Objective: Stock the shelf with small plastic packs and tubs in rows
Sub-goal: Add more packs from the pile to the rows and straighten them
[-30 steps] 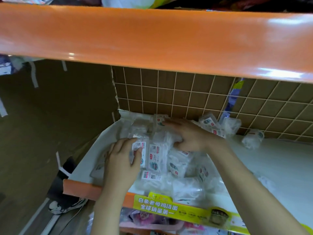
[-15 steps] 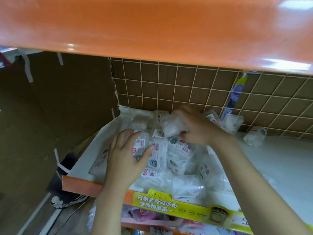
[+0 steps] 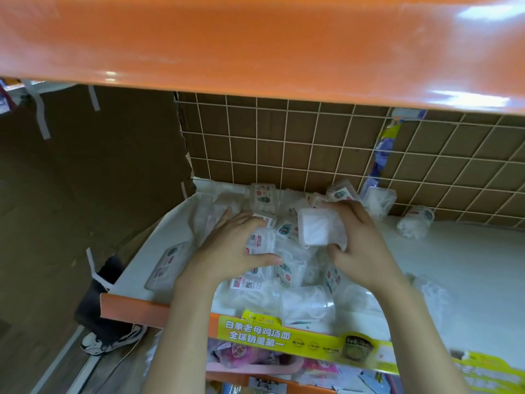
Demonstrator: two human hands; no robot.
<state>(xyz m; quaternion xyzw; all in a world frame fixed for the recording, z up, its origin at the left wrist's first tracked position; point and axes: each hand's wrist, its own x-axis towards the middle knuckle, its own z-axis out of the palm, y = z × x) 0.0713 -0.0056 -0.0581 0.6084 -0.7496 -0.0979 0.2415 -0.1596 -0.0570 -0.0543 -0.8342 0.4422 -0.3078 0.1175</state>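
Right hand [image 3: 359, 245] fingers [image 3: 350, 211] curl around a clear tub [image 3: 318, 230], lifted above the heap on the shelf [image 3: 468, 268]; left hand [image 3: 237, 251], just left, pinches a small pack [image 3: 260, 241]

arms: bare, no sleeves | left hand [image 3: 233, 248], right hand [image 3: 359, 245]: ungloved
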